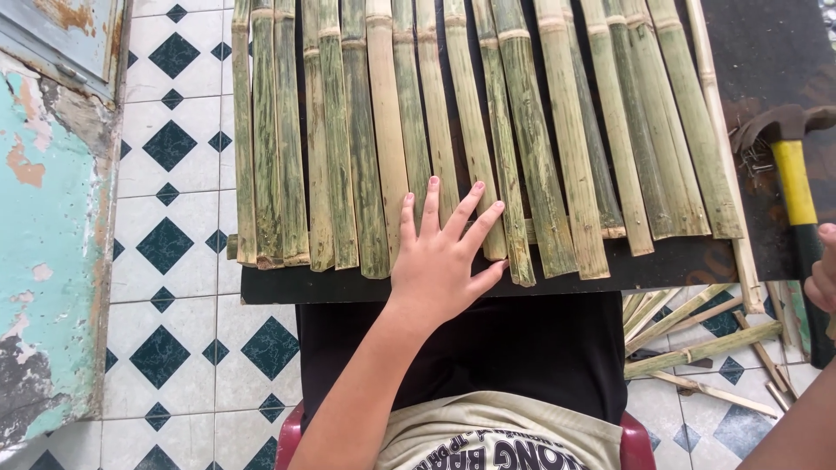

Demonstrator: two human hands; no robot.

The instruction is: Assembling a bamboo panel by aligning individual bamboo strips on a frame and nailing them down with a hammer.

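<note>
Left hand (444, 252) flat and wide, fingers spread, pressing on the near ends of the bamboo slats (453, 130). Palm at the near edge of the dark board (679, 261), fingertips over about three slats in the middle of the row. Nothing gripped; resting only on top.

Slats side by side in a row across the board, green and tan, running from far to near, near ends uneven, some reaching past others. Slats at the right leaning slightly, fanned towards the right. One thin pale strip (727, 157) along the right edge of the row, reaching beyond the near edge of the board.

Right hand (823, 270) only partly in view at the right edge, curled against the black grip of a hammer (797, 174) with a yellow shaft; full grasp impossible to tell. Hammer head on the board at far right, beside a small heap of nails (756, 157).

Loose bamboo offcuts (697, 344) on the tiled floor (183, 261) at near right, below the board. Peeling turquoise wall (43, 218) at left. Red seat edge (287, 435) visible at near, under the person's lap.
</note>
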